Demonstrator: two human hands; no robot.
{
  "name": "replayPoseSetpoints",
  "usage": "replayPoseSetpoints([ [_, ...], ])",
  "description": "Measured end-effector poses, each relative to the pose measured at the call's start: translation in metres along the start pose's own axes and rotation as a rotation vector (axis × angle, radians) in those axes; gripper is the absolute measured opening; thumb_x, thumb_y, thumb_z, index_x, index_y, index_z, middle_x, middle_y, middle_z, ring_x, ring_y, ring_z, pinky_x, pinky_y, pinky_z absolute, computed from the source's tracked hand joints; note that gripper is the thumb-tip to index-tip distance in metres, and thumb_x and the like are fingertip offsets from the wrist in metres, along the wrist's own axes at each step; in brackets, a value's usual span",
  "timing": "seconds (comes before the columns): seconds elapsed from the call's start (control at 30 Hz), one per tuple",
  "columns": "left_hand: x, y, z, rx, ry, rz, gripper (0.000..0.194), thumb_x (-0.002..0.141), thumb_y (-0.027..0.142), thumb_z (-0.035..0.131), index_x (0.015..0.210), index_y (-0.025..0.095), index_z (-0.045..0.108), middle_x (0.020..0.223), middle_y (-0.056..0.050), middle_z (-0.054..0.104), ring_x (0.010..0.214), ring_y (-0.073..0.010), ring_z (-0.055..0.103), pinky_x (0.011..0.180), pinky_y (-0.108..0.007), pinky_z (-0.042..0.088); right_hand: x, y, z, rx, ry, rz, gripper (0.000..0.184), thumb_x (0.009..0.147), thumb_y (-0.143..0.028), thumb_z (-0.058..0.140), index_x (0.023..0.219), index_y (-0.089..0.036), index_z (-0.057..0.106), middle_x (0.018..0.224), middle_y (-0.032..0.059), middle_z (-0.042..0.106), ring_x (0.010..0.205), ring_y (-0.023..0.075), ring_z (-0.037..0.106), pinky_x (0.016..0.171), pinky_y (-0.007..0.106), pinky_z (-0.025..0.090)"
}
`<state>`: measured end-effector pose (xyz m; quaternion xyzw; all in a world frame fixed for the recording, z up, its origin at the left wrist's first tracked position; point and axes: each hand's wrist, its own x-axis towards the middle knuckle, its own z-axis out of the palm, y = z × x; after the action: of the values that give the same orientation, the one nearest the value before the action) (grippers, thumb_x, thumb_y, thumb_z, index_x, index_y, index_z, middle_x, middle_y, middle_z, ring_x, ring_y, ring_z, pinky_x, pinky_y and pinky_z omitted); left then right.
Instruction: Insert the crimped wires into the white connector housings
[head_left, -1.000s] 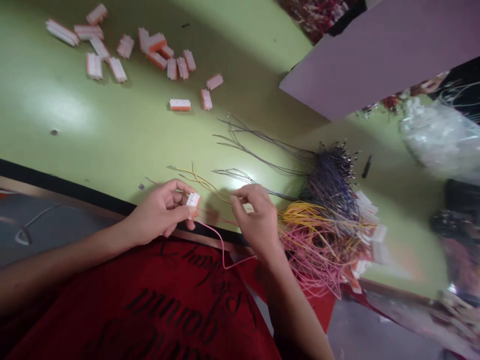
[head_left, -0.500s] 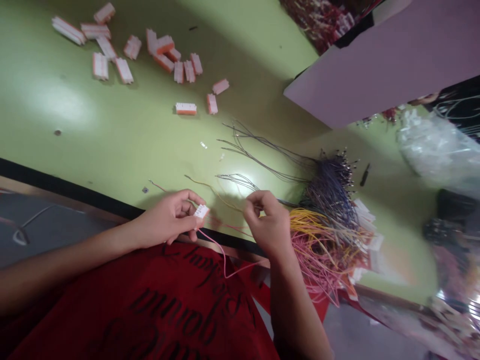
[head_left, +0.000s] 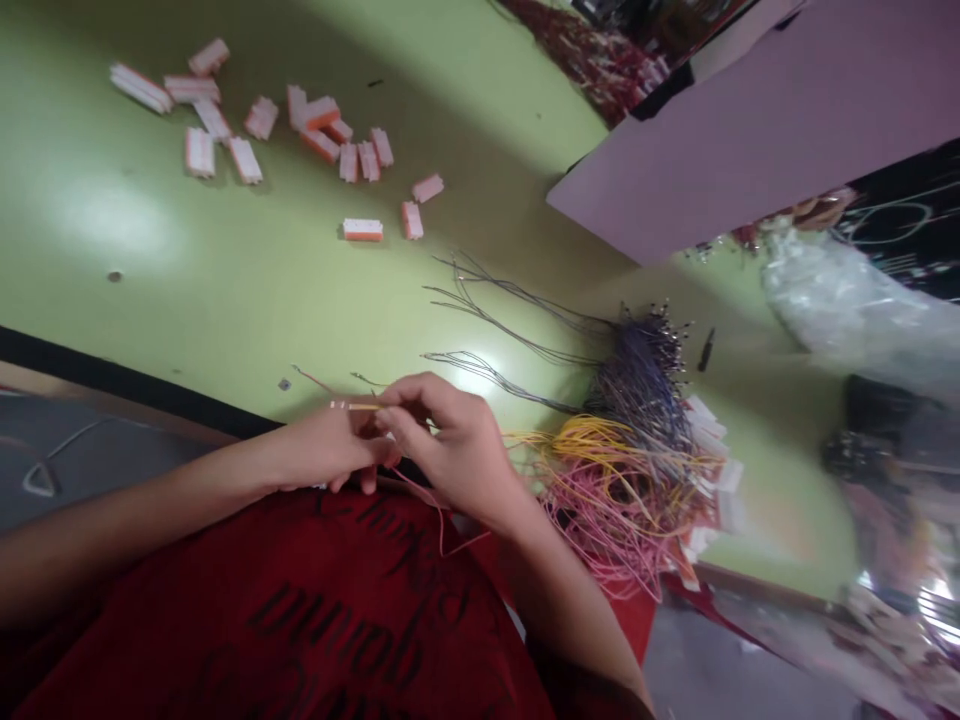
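My right hand (head_left: pixel 461 450) pinches a yellow wire (head_left: pixel 365 407) between thumb and fingers, its metal-tipped end sticking out leftward over my left hand (head_left: pixel 326 445). The left fingers are curled around a white and orange connector housing, now almost wholly hidden behind the right hand. A pink wire (head_left: pixel 420 488) runs from the left fingertips down and right across the red shirt. Both hands nearly touch at the table's front edge. Just beyond them lie the ends of a red wire (head_left: pixel 309 377) and another thin wire (head_left: pixel 367 379).
Several white and orange connector housings (head_left: pixel 363 230) lie scattered at the back left. On the right are bundles of dark wires (head_left: pixel 637 370), yellow wires (head_left: pixel 592 438) and pink wires (head_left: pixel 600 520). A pale purple panel (head_left: pixel 720 140) juts in at the upper right, near a clear plastic bag (head_left: pixel 817 290).
My right hand has moved left to my left hand, bringing a yellow wire with it. The connector in my left hand has become covered. The view has shifted slightly.
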<state>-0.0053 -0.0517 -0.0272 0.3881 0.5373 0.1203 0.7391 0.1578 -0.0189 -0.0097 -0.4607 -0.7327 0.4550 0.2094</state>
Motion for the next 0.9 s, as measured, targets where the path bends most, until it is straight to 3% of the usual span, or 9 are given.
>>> replayPoseSetpoints([
  [0.07,0.000,-0.006,0.000,-0.023,-0.032,-0.007,0.017,0.085,0.021,0.061,0.100,0.012,0.065,0.052,0.004,0.062,0.031,-0.0059,0.038,0.034,-0.019,0.026,0.009,0.017,0.004,-0.020,0.067,0.150,0.011,0.084,-0.021,0.057,0.080,-0.021,0.067,0.069,-0.0031,0.066,0.061,0.0110,0.057,0.060,0.024,0.045],
  [0.2,0.004,-0.012,0.001,-0.177,-0.016,0.011,0.039,0.085,0.022,0.063,0.123,0.014,0.056,0.060,0.003,0.068,0.031,-0.0058,0.039,0.032,-0.018,0.026,0.003,0.035,-0.009,-0.157,0.285,0.299,0.011,0.082,-0.021,0.056,0.075,-0.020,0.065,0.065,-0.0023,0.062,0.059,0.0115,0.052,0.058,0.025,0.041],
  [0.4,0.013,-0.010,0.002,-0.377,0.111,0.157,0.036,0.089,0.027,0.063,0.124,0.018,0.056,0.065,0.003,0.069,0.030,-0.0041,0.039,0.031,-0.016,0.028,-0.028,0.010,-0.014,0.015,0.236,0.282,0.012,0.082,-0.028,0.061,0.076,-0.021,0.068,0.061,-0.0035,0.062,0.051,0.0094,0.049,0.050,0.022,0.040],
  [0.57,0.015,-0.008,0.003,-0.477,0.080,0.171,0.039,0.087,0.028,0.068,0.122,0.018,0.057,0.070,0.000,0.072,0.029,-0.0030,0.038,0.030,-0.016,0.029,-0.033,0.016,-0.007,0.008,0.241,0.268,0.013,0.083,-0.026,0.060,0.078,-0.021,0.070,0.064,-0.0019,0.065,0.054,0.0107,0.054,0.053,0.023,0.045],
  [0.9,0.016,-0.004,0.006,-0.587,0.032,0.127,0.038,0.081,0.031,0.073,0.113,0.016,0.058,0.069,-0.001,0.073,0.030,-0.0022,0.036,0.030,-0.014,0.032,-0.033,0.024,-0.014,-0.141,0.301,0.118,0.014,0.087,-0.023,0.058,0.080,-0.022,0.070,0.073,0.0002,0.070,0.064,0.0128,0.060,0.063,0.026,0.048],
])
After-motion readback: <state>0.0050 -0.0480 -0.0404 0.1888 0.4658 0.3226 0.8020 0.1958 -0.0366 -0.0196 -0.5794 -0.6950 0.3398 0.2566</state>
